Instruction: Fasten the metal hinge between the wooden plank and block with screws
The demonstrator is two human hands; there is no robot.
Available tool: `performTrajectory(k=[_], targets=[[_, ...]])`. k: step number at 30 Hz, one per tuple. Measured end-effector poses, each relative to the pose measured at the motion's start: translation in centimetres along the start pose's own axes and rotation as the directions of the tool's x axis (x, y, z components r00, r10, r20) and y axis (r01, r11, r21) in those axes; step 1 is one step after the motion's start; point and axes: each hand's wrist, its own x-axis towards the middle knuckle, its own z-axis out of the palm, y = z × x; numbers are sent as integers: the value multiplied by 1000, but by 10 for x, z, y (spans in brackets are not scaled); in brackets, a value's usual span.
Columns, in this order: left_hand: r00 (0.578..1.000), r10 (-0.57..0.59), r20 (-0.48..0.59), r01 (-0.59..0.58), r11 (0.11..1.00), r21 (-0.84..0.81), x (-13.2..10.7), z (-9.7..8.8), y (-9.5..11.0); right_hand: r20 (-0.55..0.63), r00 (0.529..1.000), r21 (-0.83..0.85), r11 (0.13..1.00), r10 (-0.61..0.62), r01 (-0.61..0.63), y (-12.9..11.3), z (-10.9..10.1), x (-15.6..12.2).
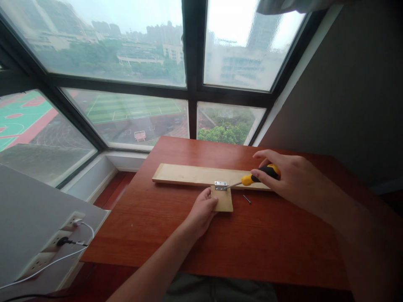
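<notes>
My left hand (204,209) grips the left edge of a small square wooden piece (223,202), thumb on top. A silver metal hinge (221,185) lies along that piece's far edge, beside a long pale wooden board (189,174). My right hand (283,172) is closed around the black and yellow handle of a screwdriver (261,175), with the index finger lifted off. The screwdriver's shaft slants down to the left, its tip at the hinge's right end. Whether the tip sits in a screw is too small to tell. A loose screw (247,199) lies right of the small piece.
All this rests on a reddish-brown wooden table (151,235). Dark-framed windows (195,94) stand behind it. At the lower left, a low wall carries power sockets (52,243) with a black plug and white cables. A grey wall rises at the right.
</notes>
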Motion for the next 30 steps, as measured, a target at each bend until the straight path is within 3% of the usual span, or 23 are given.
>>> performTrajectory(k=[7,10,15,17,22,24,28,30], targets=[[1000,3,-1,-3,1000,-13,-1,1,0,56,971,282,937,-231,206,3,-5,-4],[1000,2,-1,-2,1000,-5,0,1,0,17,988,208,967,-154,148,0,-4,-2],[1000,-4,-4,4,1000,0,1,0,-1,-33,997,-70,995,74,-76,-4,0,3],[1000,-6,-8,6,1000,-7,0,0,-1,-32,997,-60,996,70,-72,-3,-1,3],[1000,-2,-12,1,1000,-30,0,1,0,29,998,229,972,-55,46,0,-3,1],[1000,-2,-14,2,1000,-25,0,1,0,9,999,180,983,-37,35,1,-2,1],[1000,-3,-13,2,1000,-7,0,0,-1,-45,991,-75,989,123,-126,1,1,5],[1000,-2,-10,2,1000,-10,1,-1,-1,-47,990,-106,985,131,-136,1,2,6]])
